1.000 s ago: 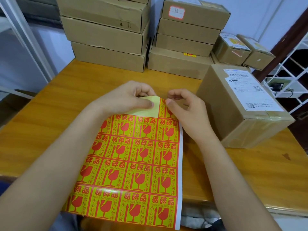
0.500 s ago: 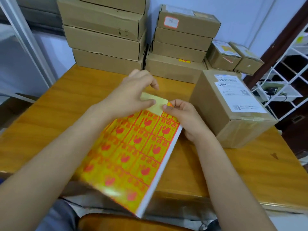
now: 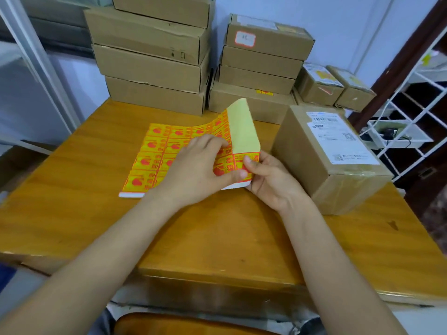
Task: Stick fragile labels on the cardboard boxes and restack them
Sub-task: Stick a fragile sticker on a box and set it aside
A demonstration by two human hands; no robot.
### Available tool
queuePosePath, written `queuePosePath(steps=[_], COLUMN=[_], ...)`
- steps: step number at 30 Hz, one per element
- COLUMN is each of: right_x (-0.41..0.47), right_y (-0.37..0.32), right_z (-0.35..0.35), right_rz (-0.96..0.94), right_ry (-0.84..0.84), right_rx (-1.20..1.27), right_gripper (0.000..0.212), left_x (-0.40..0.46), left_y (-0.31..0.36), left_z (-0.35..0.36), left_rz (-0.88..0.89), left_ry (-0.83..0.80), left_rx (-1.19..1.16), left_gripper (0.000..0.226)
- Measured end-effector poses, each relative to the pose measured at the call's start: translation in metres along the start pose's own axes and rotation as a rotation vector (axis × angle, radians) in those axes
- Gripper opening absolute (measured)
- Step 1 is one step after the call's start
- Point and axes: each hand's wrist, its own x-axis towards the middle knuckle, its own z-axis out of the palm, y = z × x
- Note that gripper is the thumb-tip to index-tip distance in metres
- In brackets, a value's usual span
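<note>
The printing on the label sheet (image 3: 167, 151) is blurred, so only red marks on yellow squares can be made out, and the middle of the sheet is hidden under the left hand (image 3: 196, 172). The tips of the left fingers are covered by the lifted corner of the sheet, so how they lie there cannot be told; the left thumb is seen pressed against the sheet's near right edge. The text on the white shipping label of the large box (image 3: 329, 160) is too small to be read. The tops of the left stack of boxes (image 3: 150, 66) are cut off by the picture's upper edge, and the small boxes (image 3: 333, 88) at the back right are partly hidden behind the large box. The sheet is laid flat on the wooden table (image 3: 217, 238) on its left side, while its right end is curled upward so that the pale backing is shown. Both forearms are stretched forward over the table. The near right corner of the sheet is pinched between the thumb and curled fingers of the right hand (image 3: 271, 180), just beside the large box. A second stack of boxes (image 3: 261, 68) is set behind the sheet.
</note>
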Motion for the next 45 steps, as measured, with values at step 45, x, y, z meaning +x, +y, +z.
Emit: queuePosePath(steps=[45], right_x=[-0.007], right_y=[-0.002], right_z=[0.019], right_rz=[-0.502], right_ry=[0.102], right_rx=[-0.485], right_gripper=[0.028], left_x=[0.007], left_y=[-0.005], left_z=[-0.010], left_rz=[0.113], left_ry=[0.055], left_rx=[-0.510], left_gripper=[0.006])
